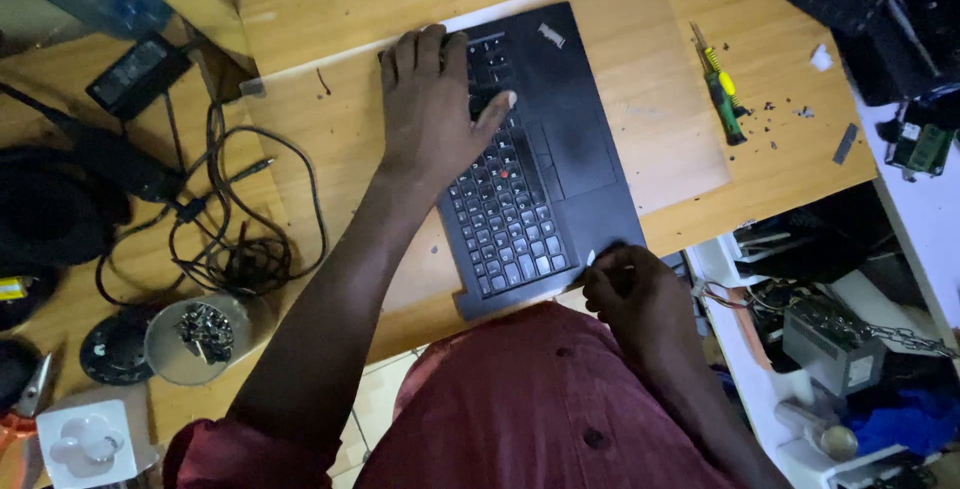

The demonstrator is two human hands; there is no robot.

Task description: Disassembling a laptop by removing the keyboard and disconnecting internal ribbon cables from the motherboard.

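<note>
**Black laptop base held at both ends on the desk**

Black plastic is under both your hands. Your left hand (432,109) lies flat with the fingers together and the thumb spread, pressing on the far end of the laptop base (535,149), over the top of its keyboard (500,209). Your right hand (635,294) is curled at the near corner of the base, fingertips pinched on its edge where a pale sliver shows; whether that is a pick, a tool tip or a nail, you cannot tell from here.

The base lies at a slant across a thin wooden board (660,99) on the desk (770,149), its near end hanging past the desk's front edge above your red shirt (540,409).

As for progress, your judgement should be cautious: no screen is visible on the base, and the keyboard and palm rest look to be in place, so any opening of the case appears to be at its beginning at that near corner.

Further out, a green and yellow screwdriver (722,89) lies toward the desk's right edge with small dark specks beside it, perhaps screws. At the left edge sit a tangle of black cables (230,239), a power adapter (135,71), and a round dish of small metal parts (195,337) near the front left corner.
</note>
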